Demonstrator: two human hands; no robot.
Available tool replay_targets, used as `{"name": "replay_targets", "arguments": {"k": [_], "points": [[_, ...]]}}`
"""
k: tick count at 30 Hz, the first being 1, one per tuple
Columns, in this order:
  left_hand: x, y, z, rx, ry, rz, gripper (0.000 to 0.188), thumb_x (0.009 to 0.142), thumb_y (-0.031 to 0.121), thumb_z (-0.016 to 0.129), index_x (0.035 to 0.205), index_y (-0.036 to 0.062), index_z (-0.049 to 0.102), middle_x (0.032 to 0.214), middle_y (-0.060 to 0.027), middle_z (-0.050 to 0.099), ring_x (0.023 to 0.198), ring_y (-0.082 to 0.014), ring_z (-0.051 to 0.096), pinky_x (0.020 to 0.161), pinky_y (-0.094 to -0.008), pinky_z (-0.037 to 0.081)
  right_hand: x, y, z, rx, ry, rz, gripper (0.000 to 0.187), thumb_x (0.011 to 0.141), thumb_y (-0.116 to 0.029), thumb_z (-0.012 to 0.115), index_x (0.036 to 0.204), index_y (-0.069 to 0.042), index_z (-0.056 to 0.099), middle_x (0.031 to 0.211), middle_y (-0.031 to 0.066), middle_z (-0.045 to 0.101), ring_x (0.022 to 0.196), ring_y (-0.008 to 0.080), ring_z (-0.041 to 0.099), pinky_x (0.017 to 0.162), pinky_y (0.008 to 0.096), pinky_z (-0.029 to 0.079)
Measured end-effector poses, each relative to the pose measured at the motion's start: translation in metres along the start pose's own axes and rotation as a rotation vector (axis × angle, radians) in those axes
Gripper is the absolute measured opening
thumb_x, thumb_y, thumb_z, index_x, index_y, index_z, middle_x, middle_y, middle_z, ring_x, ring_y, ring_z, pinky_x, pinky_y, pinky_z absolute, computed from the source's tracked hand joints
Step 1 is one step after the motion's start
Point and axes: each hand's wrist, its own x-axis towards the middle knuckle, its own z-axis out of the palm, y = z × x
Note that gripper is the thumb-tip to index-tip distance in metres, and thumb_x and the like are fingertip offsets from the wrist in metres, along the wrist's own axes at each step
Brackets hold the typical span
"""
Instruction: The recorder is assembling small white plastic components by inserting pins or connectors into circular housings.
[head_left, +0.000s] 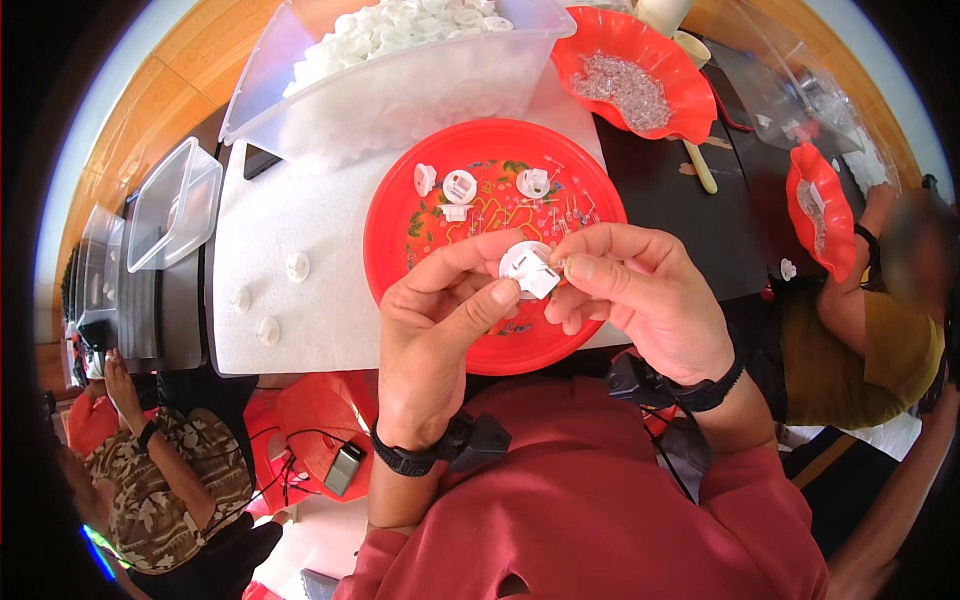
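Over a round red tray (388,240), my left hand (430,310) grips a small round white plastic part (530,268) between thumb and fingers. My right hand (655,300) is closed in a pinch against the part's right edge; whatever tiny thing its fingertips hold is too small to make out. Behind my hands in the tray lie several similar white parts (459,187). Thin clear pieces with wire legs (575,210) are scattered beside them, on the tray's printed floral pattern.
A clear bin (400,110) heaped with white parts stands behind the tray. A wavy red bowl (690,95) of clear pieces is at back right. Loose white caps (298,266) lie on the white sheet (330,200) at left. Other people sit at both sides.
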Motion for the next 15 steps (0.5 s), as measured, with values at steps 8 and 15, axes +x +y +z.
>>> {"name": "replay_targets", "arguments": {"k": [8, 15], "points": [[0.0012, 0.0001, -0.0015, 0.060, 0.034, 0.034, 0.036, 0.083, -0.002, 0.066, 0.118, -0.0006, 0.060, 0.099, -0.0072, 0.067, 0.087, -0.0105, 0.062, 0.076, -0.0246, 0.052, -0.0007, 0.0036, -0.0027, 0.003, -0.001, -0.055, 0.020, 0.092, -0.013, 0.061, 0.105, 0.002, 0.064, 0.097, 0.0105, 0.068, 0.085, 0.0157, 0.067, 0.072, 0.0249, 0.053], [0.0012, -0.0020, 0.0051, 0.018, -0.028, 0.078, 0.043, 0.080, -0.006, 0.068, 0.122, -0.0011, 0.056, 0.101, -0.0095, 0.066, 0.092, -0.0147, 0.063, 0.083, -0.0287, 0.052, -0.0031, 0.0049, -0.0058, 0.129, -0.022, -0.020, 0.021, 0.093, -0.010, 0.059, 0.108, 0.004, 0.063, 0.100, 0.0143, 0.068, 0.089, 0.0196, 0.068, 0.078, 0.0274, 0.057]]}}
